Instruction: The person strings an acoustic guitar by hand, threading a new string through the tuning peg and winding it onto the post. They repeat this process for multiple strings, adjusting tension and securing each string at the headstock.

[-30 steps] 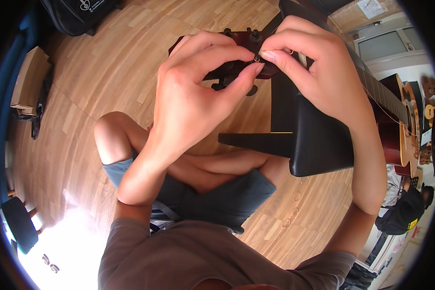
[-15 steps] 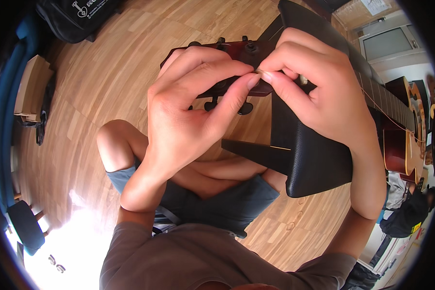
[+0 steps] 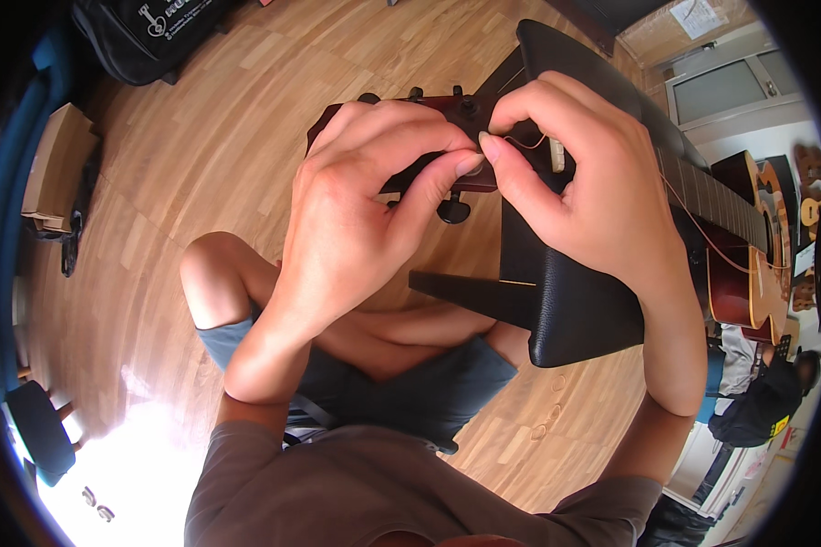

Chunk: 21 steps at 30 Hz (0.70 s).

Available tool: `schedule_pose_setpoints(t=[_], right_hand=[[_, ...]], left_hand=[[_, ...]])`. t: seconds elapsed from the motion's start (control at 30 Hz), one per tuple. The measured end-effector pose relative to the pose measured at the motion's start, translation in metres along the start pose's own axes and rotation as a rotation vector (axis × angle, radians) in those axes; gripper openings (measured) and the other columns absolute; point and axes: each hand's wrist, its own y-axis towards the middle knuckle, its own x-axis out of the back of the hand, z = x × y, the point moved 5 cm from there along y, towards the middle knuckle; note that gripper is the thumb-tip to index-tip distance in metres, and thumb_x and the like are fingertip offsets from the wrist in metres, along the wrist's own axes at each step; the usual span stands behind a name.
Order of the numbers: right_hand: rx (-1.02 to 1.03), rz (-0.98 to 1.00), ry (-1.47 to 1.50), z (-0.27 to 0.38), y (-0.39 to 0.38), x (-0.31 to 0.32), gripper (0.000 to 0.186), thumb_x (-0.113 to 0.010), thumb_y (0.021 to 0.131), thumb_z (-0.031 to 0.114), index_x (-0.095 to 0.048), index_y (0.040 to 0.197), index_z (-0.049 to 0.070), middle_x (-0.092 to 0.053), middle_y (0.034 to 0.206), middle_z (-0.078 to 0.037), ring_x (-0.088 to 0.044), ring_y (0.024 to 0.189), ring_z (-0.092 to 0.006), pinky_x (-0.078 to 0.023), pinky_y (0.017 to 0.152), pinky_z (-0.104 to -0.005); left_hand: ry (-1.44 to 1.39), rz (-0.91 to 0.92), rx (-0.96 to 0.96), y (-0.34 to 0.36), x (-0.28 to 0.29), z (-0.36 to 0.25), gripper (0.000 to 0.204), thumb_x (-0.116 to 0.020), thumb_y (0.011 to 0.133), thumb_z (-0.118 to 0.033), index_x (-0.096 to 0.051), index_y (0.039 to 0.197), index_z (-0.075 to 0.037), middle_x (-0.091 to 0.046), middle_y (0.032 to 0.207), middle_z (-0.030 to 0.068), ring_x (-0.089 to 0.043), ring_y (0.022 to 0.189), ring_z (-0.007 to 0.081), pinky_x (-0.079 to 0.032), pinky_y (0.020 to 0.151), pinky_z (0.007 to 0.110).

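Note:
Both my hands meet over the dark red headstock (image 3: pixel 470 111) of a guitar. My left hand (image 3: pixel 351 196) covers much of it, with thumb and index finger pinched together on what looks like the end of a copper-coloured guitar string (image 3: pixel 524 146). Just to its right, my right hand (image 3: pixel 588 173) pinches the same string, which loops from its fingertips toward the pale nut (image 3: pixel 556 155). Farther along, the string hangs slack beside the fretboard (image 3: pixel 716 196). Black tuning pegs (image 3: pixel 454 210) stick out along the headstock's edges. The string's tip is hidden between the fingers.
A black padded bench (image 3: pixel 584 314) lies under the neck. The guitar's body (image 3: pixel 737 292) is at the right, with more guitars beyond. A black bag (image 3: pixel 155 36), a cardboard box (image 3: pixel 59 169) and a dark stool (image 3: pixel 41 433) stand on the wooden floor.
My fingertips have shifted slightly left and down, and the right hand has tilted. The string's loop and the nut now show more clearly. The whole view has shifted a little.

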Motion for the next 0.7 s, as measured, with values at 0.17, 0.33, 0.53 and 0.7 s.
schedule_pose_setpoints(t=[0.17, 0.33, 0.53, 0.7], right_hand=[[-0.013, -0.041, -0.059, 0.005, -0.002, 0.008, 0.041, -0.083, 0.087, 0.005, -0.046, 0.071, 0.004, -0.042, 0.067, -0.005, -0.039, 0.058, -0.0184, -0.031, 0.053, -0.0353], [-0.124, -0.115, -0.085, -0.004, -0.003, 0.002, 0.053, -0.083, 0.088, 0.004, -0.035, 0.065, 0.003, -0.033, 0.064, -0.003, -0.027, 0.058, -0.0145, -0.022, 0.052, -0.035], [-0.069, -0.124, -0.115, -0.01, -0.007, -0.002, 0.042, -0.073, 0.08, -0.009, -0.034, 0.069, 0.001, -0.03, 0.067, -0.006, -0.027, 0.057, -0.0167, -0.023, 0.052, -0.0356], [-0.024, -0.111, -0.131, -0.008, -0.007, -0.003, 0.039, -0.069, 0.071, -0.013, -0.033, 0.07, 0.001, -0.028, 0.069, -0.006, -0.027, 0.058, -0.0177, -0.023, 0.052, -0.0361]], left_hand=[[-0.004, -0.042, -0.031, -0.001, 0.0, 0.001, 0.014, -0.083, 0.089, -0.008, -0.08, 0.102, -0.005, -0.076, 0.104, 0.0073, -0.068, 0.1, 0.0281, -0.054, 0.088, 0.038], [0.001, -0.041, -0.043, 0.0, -0.001, 0.004, 0.017, -0.086, 0.087, -0.01, -0.081, 0.103, -0.006, -0.077, 0.105, 0.0071, -0.068, 0.1, 0.0279, -0.055, 0.087, 0.038], [0.015, -0.007, -0.053, -0.002, -0.001, 0.003, 0.025, -0.09, 0.082, -0.008, -0.08, 0.104, -0.004, -0.076, 0.108, 0.0077, -0.068, 0.102, 0.0252, -0.054, 0.089, 0.036], [0.018, -0.011, -0.072, -0.004, -0.001, 0.007, 0.026, -0.091, 0.081, -0.007, -0.079, 0.104, -0.003, -0.076, 0.107, 0.0073, -0.068, 0.102, 0.0247, -0.054, 0.089, 0.036]])
